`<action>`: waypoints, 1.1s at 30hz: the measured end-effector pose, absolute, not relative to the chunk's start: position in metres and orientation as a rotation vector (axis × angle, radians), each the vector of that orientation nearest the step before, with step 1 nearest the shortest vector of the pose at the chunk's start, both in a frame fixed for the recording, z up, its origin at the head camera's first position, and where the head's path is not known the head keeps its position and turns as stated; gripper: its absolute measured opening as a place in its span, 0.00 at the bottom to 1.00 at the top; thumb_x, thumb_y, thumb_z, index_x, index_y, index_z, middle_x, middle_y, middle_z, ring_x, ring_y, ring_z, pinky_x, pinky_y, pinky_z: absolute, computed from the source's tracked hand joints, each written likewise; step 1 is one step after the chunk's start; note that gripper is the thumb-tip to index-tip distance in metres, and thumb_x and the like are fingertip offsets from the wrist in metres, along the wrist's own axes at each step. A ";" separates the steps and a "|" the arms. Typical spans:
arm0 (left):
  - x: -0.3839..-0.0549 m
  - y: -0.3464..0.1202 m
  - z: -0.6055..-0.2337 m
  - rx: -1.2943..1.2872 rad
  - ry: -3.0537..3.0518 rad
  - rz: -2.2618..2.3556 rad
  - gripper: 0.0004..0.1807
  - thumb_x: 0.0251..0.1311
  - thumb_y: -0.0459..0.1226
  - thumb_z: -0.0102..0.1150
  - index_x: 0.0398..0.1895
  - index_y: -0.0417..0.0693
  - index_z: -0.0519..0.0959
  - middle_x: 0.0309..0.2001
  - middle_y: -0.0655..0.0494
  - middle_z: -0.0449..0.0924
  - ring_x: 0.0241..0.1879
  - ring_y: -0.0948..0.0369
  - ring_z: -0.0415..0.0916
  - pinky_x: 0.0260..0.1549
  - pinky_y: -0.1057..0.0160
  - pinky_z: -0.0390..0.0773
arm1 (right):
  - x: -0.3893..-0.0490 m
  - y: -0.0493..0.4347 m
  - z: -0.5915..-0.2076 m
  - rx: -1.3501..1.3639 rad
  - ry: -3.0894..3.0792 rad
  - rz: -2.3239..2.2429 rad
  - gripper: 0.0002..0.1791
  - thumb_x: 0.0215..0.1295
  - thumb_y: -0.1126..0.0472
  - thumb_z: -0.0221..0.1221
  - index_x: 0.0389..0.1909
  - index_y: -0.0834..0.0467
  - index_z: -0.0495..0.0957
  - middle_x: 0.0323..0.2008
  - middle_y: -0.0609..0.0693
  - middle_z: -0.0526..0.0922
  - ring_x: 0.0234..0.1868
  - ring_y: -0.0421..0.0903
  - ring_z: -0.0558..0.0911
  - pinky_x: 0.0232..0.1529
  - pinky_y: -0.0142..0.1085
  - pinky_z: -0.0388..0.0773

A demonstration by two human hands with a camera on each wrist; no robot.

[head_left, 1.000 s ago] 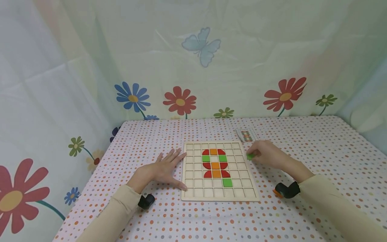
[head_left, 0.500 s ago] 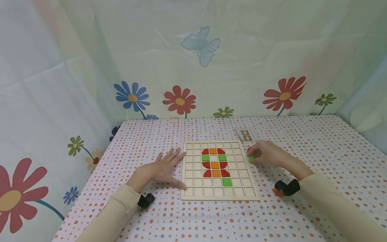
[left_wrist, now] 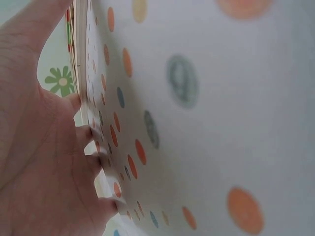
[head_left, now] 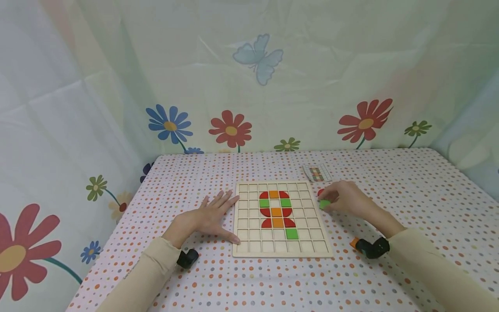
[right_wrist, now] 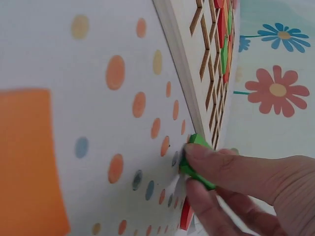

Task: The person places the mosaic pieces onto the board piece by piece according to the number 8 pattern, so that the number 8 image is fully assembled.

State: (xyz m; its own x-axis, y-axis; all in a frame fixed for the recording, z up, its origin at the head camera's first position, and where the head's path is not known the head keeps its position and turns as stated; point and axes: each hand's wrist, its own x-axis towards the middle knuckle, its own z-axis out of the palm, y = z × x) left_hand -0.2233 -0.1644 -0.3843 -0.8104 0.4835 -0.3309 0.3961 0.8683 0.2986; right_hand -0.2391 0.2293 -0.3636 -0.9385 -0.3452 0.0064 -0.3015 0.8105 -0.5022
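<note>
My right hand pinches a green tile between thumb and fingers, just right of the wooden grid board. In the right wrist view the thumb overlaps the same green tile, close by the board's side. A red tile lies beyond it, partly hidden by the fingers. My left hand lies spread at the board's left side, thumb and fingertips at its edge. Red, orange and green tiles sit in the board's middle cells, with one green square nearer the front.
A small pattern card showing a coloured design lies behind the board's right corner. An orange tile shows beside the black wrist device on the right. A dotted cloth covers the table, with flower-printed curtains around it.
The green tile in my right hand has shifted slightly right and toward me, and the red tile behind it has come into sight. My left hand has stayed put.
</note>
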 end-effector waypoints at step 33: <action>-0.224 -0.164 -0.385 0.647 2.630 0.280 0.68 0.54 0.68 0.71 0.87 0.57 0.40 0.86 0.50 0.30 0.84 0.49 0.26 0.78 0.35 0.33 | -0.201 0.114 -0.367 -1.154 2.464 -1.085 0.08 0.62 0.74 0.71 0.38 0.60 0.90 0.35 0.45 0.87 0.35 0.35 0.80 0.38 0.30 0.81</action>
State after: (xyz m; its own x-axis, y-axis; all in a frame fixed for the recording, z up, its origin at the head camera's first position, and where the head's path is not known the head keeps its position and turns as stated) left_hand -0.2242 -0.1640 -0.3853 -0.8054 0.4808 -0.3465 0.3971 0.8719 0.2867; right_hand -0.2014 0.1140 -0.3670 -0.6704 -0.7336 0.1111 -0.5773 0.4217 -0.6992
